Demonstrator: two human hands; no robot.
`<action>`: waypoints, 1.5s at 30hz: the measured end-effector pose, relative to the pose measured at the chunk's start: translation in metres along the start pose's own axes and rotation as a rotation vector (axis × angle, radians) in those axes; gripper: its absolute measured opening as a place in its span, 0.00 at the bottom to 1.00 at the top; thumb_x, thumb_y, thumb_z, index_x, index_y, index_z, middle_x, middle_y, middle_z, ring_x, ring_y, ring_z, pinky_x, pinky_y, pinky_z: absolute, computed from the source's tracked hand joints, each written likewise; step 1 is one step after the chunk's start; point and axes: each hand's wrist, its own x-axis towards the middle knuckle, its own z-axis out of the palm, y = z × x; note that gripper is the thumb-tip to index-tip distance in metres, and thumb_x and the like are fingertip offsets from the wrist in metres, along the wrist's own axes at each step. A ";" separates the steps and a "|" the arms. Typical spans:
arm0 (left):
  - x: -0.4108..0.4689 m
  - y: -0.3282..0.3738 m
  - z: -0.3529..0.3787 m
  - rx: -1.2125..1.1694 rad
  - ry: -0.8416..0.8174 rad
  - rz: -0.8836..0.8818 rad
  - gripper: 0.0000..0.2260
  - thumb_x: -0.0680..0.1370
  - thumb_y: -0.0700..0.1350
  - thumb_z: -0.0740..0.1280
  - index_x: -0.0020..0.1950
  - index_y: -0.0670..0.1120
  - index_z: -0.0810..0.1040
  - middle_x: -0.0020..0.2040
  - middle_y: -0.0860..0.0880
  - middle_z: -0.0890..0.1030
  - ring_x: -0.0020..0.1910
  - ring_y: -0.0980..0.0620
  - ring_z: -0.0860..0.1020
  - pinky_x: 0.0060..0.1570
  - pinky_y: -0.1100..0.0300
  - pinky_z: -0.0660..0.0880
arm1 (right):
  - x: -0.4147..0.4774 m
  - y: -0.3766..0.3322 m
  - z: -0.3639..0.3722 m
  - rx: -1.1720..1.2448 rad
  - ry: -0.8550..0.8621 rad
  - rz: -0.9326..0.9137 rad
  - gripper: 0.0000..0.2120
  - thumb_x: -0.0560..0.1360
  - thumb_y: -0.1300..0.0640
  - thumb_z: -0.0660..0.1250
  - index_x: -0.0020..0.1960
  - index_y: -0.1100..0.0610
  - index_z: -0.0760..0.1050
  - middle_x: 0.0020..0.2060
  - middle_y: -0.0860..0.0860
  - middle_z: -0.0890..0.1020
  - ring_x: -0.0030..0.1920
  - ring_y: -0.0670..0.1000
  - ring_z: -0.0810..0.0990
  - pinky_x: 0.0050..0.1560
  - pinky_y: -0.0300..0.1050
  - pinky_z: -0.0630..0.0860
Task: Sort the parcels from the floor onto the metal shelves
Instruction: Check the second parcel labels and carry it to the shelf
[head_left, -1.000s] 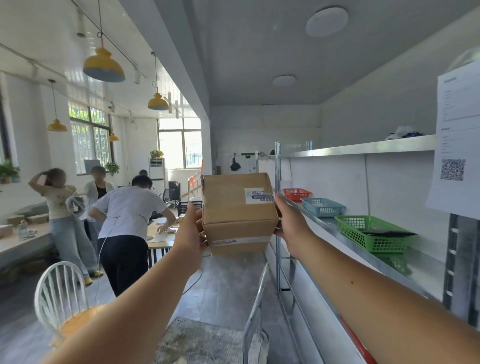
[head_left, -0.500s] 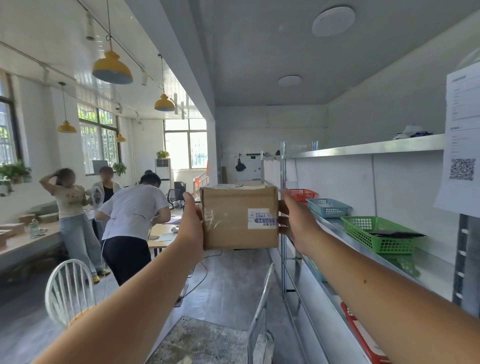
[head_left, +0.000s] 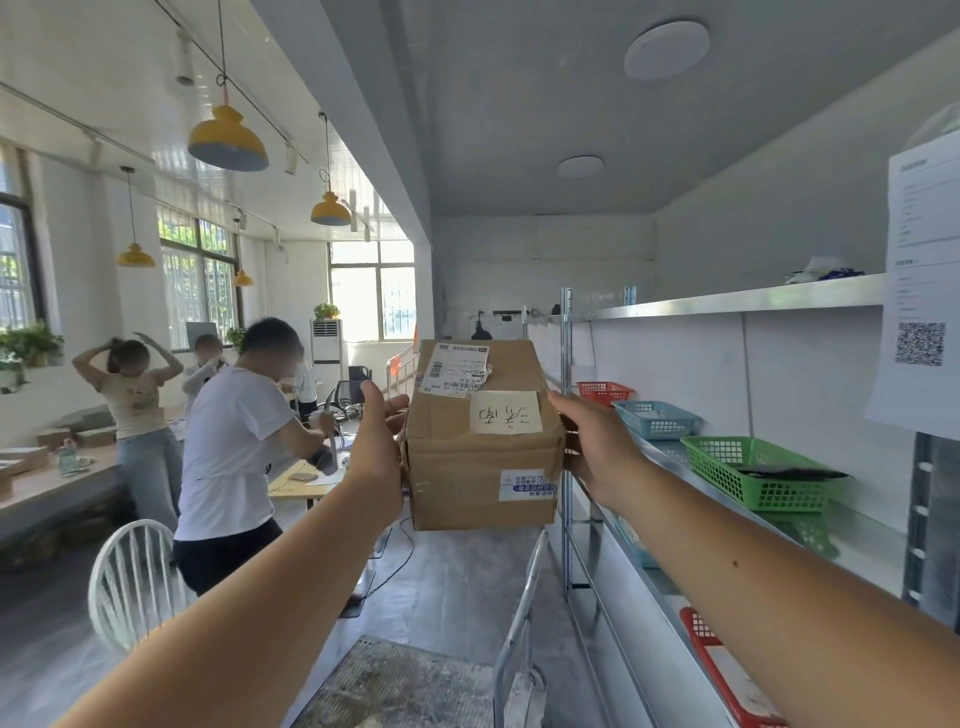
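A brown cardboard parcel (head_left: 478, 467) is held up at arm's length in the middle of the head view. Its top face shows a white shipping label and a handwritten paper note; a small blue-and-white sticker sits on its front. My left hand (head_left: 376, 447) grips the parcel's left side. Against the right side, my right hand (head_left: 597, 447) grips it too. The metal shelves (head_left: 701, 478) run along the wall to the right of the parcel.
On the middle shelf stand a red basket (head_left: 602, 391), a blue basket (head_left: 657, 418) and a green basket (head_left: 753, 470). Another red basket (head_left: 727, 670) lies on a lower shelf. A metal trolley (head_left: 519, 623) is below. Three people work at left beside a white chair (head_left: 132, 582).
The parcel has been tipped toward me, so its top face with the shipping label and handwritten note now shows. The person in the white shirt has straightened up.
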 end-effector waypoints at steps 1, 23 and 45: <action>-0.003 0.003 0.002 0.004 0.009 0.000 0.34 0.81 0.73 0.55 0.70 0.49 0.80 0.68 0.45 0.82 0.66 0.40 0.82 0.68 0.39 0.77 | 0.000 0.001 -0.001 0.001 -0.004 0.003 0.13 0.84 0.53 0.65 0.45 0.54 0.86 0.38 0.50 0.89 0.43 0.54 0.85 0.43 0.48 0.77; -0.002 0.013 0.018 0.200 -0.025 0.115 0.27 0.82 0.68 0.58 0.74 0.54 0.76 0.65 0.48 0.84 0.60 0.43 0.84 0.60 0.45 0.80 | 0.000 0.009 0.001 0.010 -0.081 -0.043 0.23 0.79 0.68 0.57 0.52 0.45 0.84 0.37 0.48 0.89 0.40 0.54 0.85 0.45 0.48 0.77; 0.010 0.045 0.035 0.753 -0.189 0.358 0.24 0.82 0.68 0.58 0.77 0.62 0.63 0.51 0.45 0.85 0.48 0.41 0.87 0.47 0.41 0.87 | 0.001 0.027 -0.008 0.071 0.086 -0.064 0.16 0.80 0.49 0.73 0.67 0.49 0.81 0.53 0.53 0.89 0.54 0.60 0.89 0.35 0.44 0.82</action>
